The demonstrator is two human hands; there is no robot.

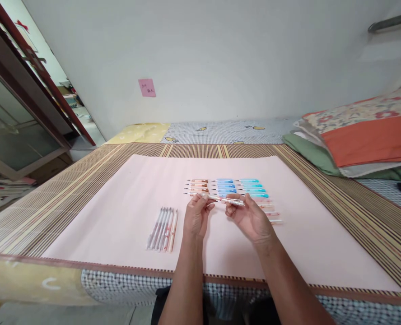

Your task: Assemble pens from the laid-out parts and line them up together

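Note:
A pale pen point(221, 199) with small reddish marks is held level between my two hands, above the pink sheet point(112, 207). The fingers of my left hand point(198, 213) pinch its left end; my right hand point(249, 219) grips the right end. Just beyond lie grouped pens: brown ones point(198, 185), blue ones point(225, 186) and turquoise ones point(253, 186). Pink pens point(270, 213) lie partly hidden behind my right hand. Left of my left arm, several whitish pens point(158, 229) rest side by side, with an orange-toned pen point(174, 231) at their right.
A striped mat point(68, 198) lies under the sheet, over a checked and yellow bed cover point(126, 282). Folded bedding point(370, 135) is piled at the right. A pink note point(146, 88) sticks to the white wall behind. A door frame point(48, 81) stands at the left.

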